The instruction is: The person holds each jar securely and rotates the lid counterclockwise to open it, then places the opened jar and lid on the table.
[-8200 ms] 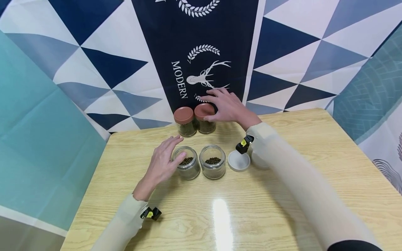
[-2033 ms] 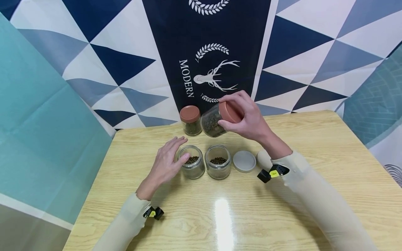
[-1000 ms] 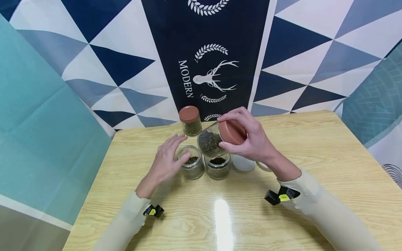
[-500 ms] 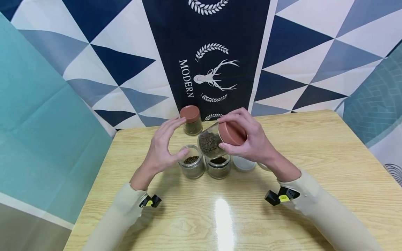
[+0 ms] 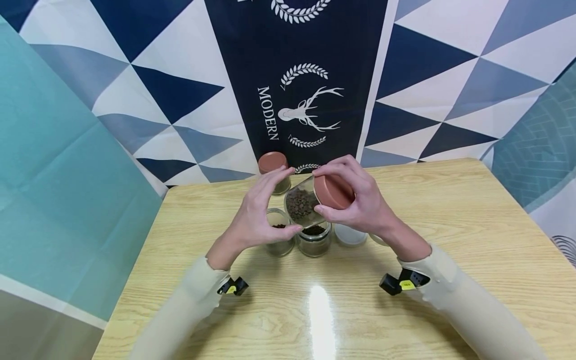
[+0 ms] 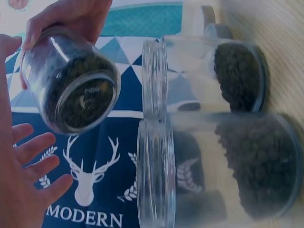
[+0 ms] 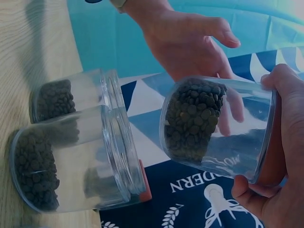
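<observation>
My right hand (image 5: 364, 200) grips a glass jar (image 5: 301, 204) by its reddish-brown lid, holding it tilted above the table with its base toward the left. Dark brown pellets lie inside that jar, as the right wrist view shows. Close to its base is my left hand (image 5: 254, 215), fingers spread and thumb apart; the left wrist view shows a gap between hand and glass. Below stand two open glass jars, the left one (image 5: 280, 248) partly hidden by my left hand, the right one (image 5: 314, 246) partly behind the held jar. Both contain dark pellets.
Another jar with a reddish-brown lid (image 5: 272, 161) stands at the back against the patterned cloth (image 5: 297, 65). A whitish lid (image 5: 350, 236) lies right of the open jars, with another pale round piece (image 5: 378, 240) partly under my right wrist. Wooden table (image 5: 270, 310) underneath.
My right hand has lifted the lidded jar from the back, tilted it and brought it forward. Over the last half second my left hand has moved right, to the jar's base.
</observation>
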Tool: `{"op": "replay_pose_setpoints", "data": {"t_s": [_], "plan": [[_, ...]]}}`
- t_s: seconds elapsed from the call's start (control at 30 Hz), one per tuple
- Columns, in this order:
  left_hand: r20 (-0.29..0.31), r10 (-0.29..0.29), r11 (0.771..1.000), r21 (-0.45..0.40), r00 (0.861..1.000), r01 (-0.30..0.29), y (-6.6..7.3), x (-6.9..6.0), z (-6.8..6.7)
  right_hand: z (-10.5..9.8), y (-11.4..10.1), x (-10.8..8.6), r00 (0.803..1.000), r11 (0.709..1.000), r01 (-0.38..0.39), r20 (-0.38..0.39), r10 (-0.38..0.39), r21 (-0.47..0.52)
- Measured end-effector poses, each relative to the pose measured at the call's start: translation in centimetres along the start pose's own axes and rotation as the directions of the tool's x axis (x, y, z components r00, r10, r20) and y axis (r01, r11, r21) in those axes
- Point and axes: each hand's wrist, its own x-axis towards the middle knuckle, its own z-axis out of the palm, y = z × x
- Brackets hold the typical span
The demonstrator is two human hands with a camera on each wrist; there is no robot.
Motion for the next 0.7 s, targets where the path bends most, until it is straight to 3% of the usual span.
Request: {"op": "replay_pose_setpoints", "data": {"t_s": [0.23, 0.7], "plan": [[0.043, -0.016, 1.0, -0.019, 0.999, 0.017, 0.5, 0.5, 1.2, -0.2, 0.0, -0.2, 1.0, 1.0, -0.001, -0.002, 0.001, -0.003], [0.032, -0.068, 0.996, -0.052, 0.997, 0.07, 0.8, 1.1, 3.6, 0.2, -0.1, -0.5, 1.0, 1.0, -0.005, 0.015, 0.005, -0.005]]}}
